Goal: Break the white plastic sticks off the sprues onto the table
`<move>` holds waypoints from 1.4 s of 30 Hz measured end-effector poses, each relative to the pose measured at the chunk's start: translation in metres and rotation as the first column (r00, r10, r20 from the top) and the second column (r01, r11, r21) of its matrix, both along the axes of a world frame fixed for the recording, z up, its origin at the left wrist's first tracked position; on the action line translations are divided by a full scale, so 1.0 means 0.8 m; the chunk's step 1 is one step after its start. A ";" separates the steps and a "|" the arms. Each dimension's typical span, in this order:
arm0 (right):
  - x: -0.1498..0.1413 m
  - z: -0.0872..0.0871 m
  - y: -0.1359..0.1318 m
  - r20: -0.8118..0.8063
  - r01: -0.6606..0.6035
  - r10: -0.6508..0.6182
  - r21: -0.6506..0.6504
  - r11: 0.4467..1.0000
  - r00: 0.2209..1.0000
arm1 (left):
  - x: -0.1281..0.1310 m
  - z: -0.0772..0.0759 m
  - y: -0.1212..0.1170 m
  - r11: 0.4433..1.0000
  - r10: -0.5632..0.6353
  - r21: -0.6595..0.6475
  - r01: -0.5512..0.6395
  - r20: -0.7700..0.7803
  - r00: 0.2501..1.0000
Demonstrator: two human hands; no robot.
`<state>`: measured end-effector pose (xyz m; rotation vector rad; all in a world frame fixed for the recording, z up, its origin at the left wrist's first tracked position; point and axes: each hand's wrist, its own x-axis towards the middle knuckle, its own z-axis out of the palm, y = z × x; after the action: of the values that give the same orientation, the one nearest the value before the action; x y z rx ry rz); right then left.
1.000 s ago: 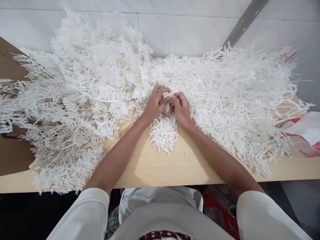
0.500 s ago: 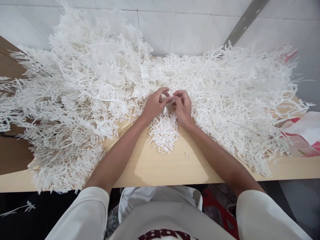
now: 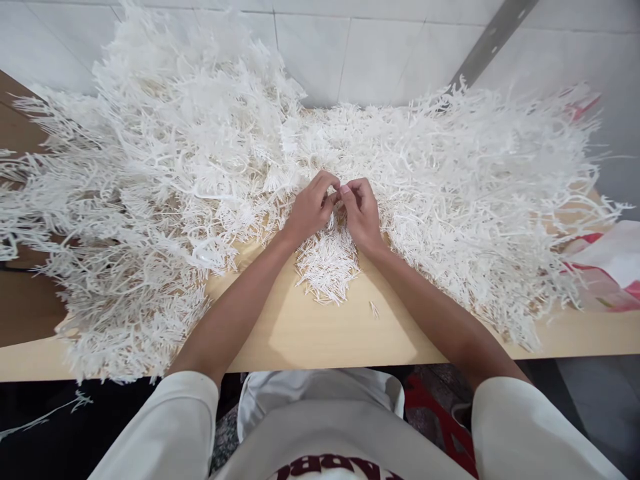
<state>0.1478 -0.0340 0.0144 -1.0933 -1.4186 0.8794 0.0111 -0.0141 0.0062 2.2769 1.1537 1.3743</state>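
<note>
My left hand [image 3: 311, 208] and my right hand [image 3: 361, 212] meet at the middle of the table, fingers curled and pinched together on a small white plastic piece that I can barely make out between the fingertips. Just below the hands lies a small heap of short white plastic sticks [image 3: 327, 265] on the pale wooden table [image 3: 320, 333]. Around and behind the hands spreads a big tangled pile of white branched plastic strips [image 3: 190, 167], reaching from the far left to the right [image 3: 480, 193].
A white tiled wall [image 3: 360, 53] stands behind the pile, with a grey metal strip [image 3: 493, 37] running up it. A red and white plastic bag [image 3: 607, 267] lies at the table's right end. One loose stick [image 3: 373, 309] lies near the front edge.
Both hands have stayed in place over the small heap, with the fingers working and drawing closer together. A white branched piece has appeared low on the left, below the table edge.
</note>
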 end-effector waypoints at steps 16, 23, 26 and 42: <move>0.002 0.003 0.004 -0.059 -0.069 0.068 -0.003 0.998 0.996 | -0.005 -0.012 0.013 0.999 0.030 -0.032 -0.023 0.238 0.971; 0.001 0.007 -0.001 0.019 -0.058 0.058 0.003 0.998 0.998 | -0.003 -0.007 0.006 0.999 0.007 -0.046 -0.003 0.089 0.996; 0.001 0.008 0.000 0.036 -0.042 0.043 -0.026 0.999 0.998 | -0.002 -0.004 0.002 0.999 -0.012 -0.045 0.013 0.033 0.999; 0.007 0.012 -0.009 0.078 0.014 -0.031 0.210 0.978 0.996 | -0.002 -0.003 0.000 0.996 -0.002 -0.085 0.011 0.105 0.994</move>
<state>0.1535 -0.0410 0.0238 -0.9918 -1.5261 0.6589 0.0099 -0.0137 0.0041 2.1212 1.1478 1.3965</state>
